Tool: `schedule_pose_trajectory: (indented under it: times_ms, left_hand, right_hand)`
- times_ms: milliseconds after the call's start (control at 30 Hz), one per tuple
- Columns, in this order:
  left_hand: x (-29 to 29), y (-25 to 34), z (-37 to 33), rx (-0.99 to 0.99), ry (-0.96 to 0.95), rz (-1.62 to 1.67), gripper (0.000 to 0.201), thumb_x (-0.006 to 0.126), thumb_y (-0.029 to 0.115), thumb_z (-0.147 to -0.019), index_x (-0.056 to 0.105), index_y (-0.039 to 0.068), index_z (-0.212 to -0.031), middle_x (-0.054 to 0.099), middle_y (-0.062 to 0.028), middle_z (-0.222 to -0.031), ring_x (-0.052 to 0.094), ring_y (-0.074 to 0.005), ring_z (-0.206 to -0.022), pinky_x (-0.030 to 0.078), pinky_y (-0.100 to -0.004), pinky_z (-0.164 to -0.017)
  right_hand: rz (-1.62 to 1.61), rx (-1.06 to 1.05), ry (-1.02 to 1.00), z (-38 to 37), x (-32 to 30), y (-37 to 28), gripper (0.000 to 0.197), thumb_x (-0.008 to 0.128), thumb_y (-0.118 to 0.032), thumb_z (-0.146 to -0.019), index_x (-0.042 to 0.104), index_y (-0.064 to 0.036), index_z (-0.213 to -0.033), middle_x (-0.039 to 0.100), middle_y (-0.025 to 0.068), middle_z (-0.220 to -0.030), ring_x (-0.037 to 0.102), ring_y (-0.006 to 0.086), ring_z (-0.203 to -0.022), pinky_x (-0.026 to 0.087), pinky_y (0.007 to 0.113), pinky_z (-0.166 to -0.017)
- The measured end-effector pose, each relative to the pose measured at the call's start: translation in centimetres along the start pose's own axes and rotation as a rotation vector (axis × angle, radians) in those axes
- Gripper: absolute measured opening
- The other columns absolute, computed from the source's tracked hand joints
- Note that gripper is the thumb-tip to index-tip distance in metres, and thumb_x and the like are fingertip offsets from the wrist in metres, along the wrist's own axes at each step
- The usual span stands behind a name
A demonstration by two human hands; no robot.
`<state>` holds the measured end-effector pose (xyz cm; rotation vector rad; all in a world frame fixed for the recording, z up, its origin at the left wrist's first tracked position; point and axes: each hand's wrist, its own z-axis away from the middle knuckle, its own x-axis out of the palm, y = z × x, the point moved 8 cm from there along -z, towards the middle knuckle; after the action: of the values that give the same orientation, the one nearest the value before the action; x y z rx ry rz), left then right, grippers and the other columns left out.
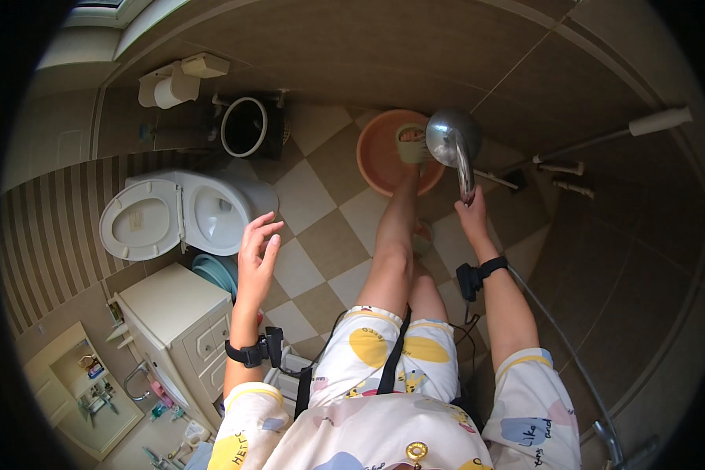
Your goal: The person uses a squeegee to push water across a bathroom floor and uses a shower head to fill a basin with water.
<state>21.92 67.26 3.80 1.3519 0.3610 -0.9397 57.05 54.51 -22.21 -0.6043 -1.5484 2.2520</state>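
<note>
My right hand point(471, 213) is closed around the handle of a chrome shower head point(444, 137), its broad round head near the orange basin point(368, 160). One of my feet, in a pale green slipper point(409, 149), is raised over the basin, beside the shower head; whether it touches the basin I cannot tell. The other slipper point(423, 239) is partly hidden behind my leg. My left hand point(257, 254) hangs in the air to the left, fingers apart, holding nothing, close to the toilet in this view.
A white toilet point(211, 215) with its lid up stands at the left, a black bin point(244, 129) beyond it. Nearer are a white cabinet point(172, 305) and teal basins point(215, 272). The shower hose point(556, 329) runs down the right side. A mop-like pole point(580, 147) leans far right.
</note>
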Motion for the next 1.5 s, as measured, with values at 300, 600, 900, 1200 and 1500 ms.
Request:
schedule_pose_trajectory:
  times_ms: [300, 600, 900, 1200, 1500]
  left_hand:
    - [-0.1, 0.1, -0.1, 0.011, 0.012, 0.019, 0.023, 0.053, 0.015, -0.086, 0.06, 0.004, -0.104, 0.05, -0.0087, -0.12, 0.053, -0.0145, -0.087, 0.043, -0.0252, -0.073]
    - [0.1, -0.8, 0.9, -0.057, -0.039, 0.071, 0.024, 0.051, 0.016, -0.088, 0.06, 0.005, -0.107, 0.047, -0.0097, -0.124, 0.045, -0.0187, -0.112, 0.036, -0.0268, -0.087]
    - [-0.5, 0.4, 0.9, -0.029, -0.017, -0.013, 0.024, 0.053, 0.015, -0.086, 0.06, 0.004, -0.105, 0.049, -0.0097, -0.121, 0.051, -0.0175, -0.097, 0.043, -0.027, -0.078]
    - [-1.0, 0.5, 1.3, -0.032, -0.034, -0.005, 0.023, 0.05, 0.016, -0.088, 0.06, 0.006, -0.107, 0.048, -0.0074, -0.122, 0.046, -0.0147, -0.104, 0.037, -0.0236, -0.08]
    - [-1.7, -0.4, 2.2, -0.053, -0.03, -0.016, 0.023, 0.052, 0.016, -0.087, 0.06, 0.004, -0.105, 0.049, -0.0097, -0.121, 0.051, -0.0168, -0.096, 0.042, -0.0259, -0.077]
  right_hand:
    - [0.052, -0.002, 0.016, 0.1, 0.1, 0.4, 0.024, 0.058, -0.006, -0.07, 0.037, -0.0053, -0.081, 0.038, 0.0037, -0.071, 0.038, 0.0154, -0.064, 0.037, 0.029, -0.061]
    - [0.063, 0.013, 0.024, 0.4, 0.1, 0.2, 0.023, 0.057, -0.005, -0.07, 0.036, -0.005, -0.08, 0.036, 0.0037, -0.071, 0.037, 0.0152, -0.065, 0.037, 0.027, -0.062]
    - [0.033, 0.021, 0.02, 0.6, 0.4, -0.3, 0.024, 0.053, -0.003, -0.071, 0.032, -0.0048, -0.083, 0.031, 0.0048, -0.071, 0.033, 0.0184, -0.065, 0.034, 0.027, -0.063]
    - [0.021, 0.042, 0.044, 1.0, 0.5, 0.7, 0.023, 0.053, -0.002, -0.071, 0.033, -0.0036, -0.082, 0.033, 0.0059, -0.07, 0.034, 0.0187, -0.064, 0.036, 0.028, -0.063]
    - [-0.025, 0.056, 0.049, 1.5, 0.9, 1.3, 0.025, 0.053, -0.002, -0.072, 0.03, -0.0046, -0.084, 0.031, 0.0048, -0.071, 0.031, 0.0178, -0.065, 0.033, 0.025, -0.065]
